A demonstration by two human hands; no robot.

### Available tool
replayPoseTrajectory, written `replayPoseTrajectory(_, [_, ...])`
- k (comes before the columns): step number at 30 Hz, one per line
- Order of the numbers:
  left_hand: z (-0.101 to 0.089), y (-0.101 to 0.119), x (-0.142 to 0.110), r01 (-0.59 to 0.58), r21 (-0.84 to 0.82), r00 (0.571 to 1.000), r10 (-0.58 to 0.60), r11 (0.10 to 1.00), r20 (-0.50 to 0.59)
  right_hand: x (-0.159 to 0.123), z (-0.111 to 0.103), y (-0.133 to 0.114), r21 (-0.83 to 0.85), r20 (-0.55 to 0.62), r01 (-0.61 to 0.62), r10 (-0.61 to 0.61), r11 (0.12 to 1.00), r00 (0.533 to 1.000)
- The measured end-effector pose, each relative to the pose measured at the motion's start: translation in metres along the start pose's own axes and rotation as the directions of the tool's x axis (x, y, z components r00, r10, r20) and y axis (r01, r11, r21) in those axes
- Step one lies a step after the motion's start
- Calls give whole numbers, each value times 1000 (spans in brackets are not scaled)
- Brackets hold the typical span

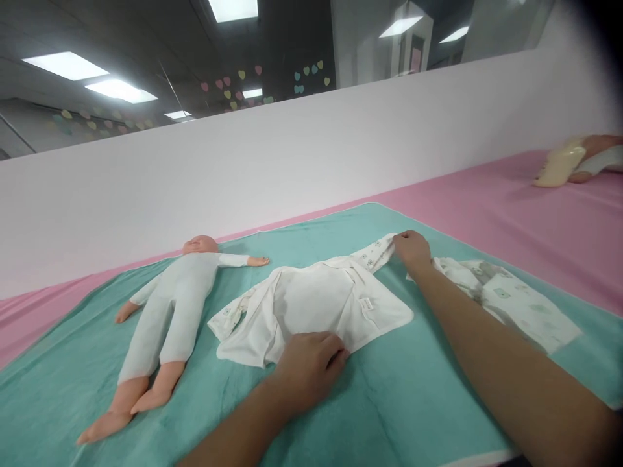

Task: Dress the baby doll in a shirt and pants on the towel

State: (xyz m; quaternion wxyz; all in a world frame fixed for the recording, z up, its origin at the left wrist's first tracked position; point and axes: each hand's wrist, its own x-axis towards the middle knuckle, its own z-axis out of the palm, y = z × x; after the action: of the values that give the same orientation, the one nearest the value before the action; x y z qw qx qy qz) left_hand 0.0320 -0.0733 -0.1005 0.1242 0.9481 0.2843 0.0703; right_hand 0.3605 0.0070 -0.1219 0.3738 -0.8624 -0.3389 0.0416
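Note:
A white baby shirt [311, 295] lies spread open on the teal blanket [409, 408], its plain inner side up and printed sleeves out to both sides. My right hand [413, 250] pinches the end of the right-side sleeve. At the shirt's lower edge rests my left hand [311, 363], its fingers curled together against the cloth near the hem; whatever they grip is hidden. To the left a baby doll [182, 295] in a white bodysuit lies on its back with arms spread. Right of my right hand are crumpled printed baby clothes [525, 301], partly behind my forearm.
Pink cloth [511, 214] extends beyond the blanket. A white wall [267, 168] rises behind, with dark glass above it bearing heart stickers. At the far right, a cream-coloured bottle [559, 163] lies beside part of another doll [603, 155].

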Motion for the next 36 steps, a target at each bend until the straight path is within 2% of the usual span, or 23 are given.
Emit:
replayPoseTrajectory(6, [1,0,0,1,1,1000,-1,1000,-16,-4,0,1,-53,16,2,-1,999,1000])
replayPoseTrajectory(14, [-2,2,1,20,-4,1000,-20,1000,16,-11,7,-4,-205,63,140,-130,969,989])
replayPoseTrajectory(21, [-2,1,0,4,-4,1000,-4,1000,9,-11,8,-4,-248,60,189,-180,950,982])
replayPoseTrajectory(28, [0,0,0,5,-2,1000,-5,1000,-11,-16,8,-4,-366,67,251,-244,896,967])
replayPoseTrajectory(31, [0,0,0,1,0,1000,-1,1000,-10,-18,9,-8,-386,68,366,-370,847,927])
replayPoseTrajectory(34, [1,0,0,-2,8,1000,2,1000,-13,-25,19,-16,-318,212,556,-513,768,831])
replayPoseTrajectory(36, [1,0,0,-6,12,1000,6,1000,-10,-31,30,-20,-278,313,635,-556,721,770])
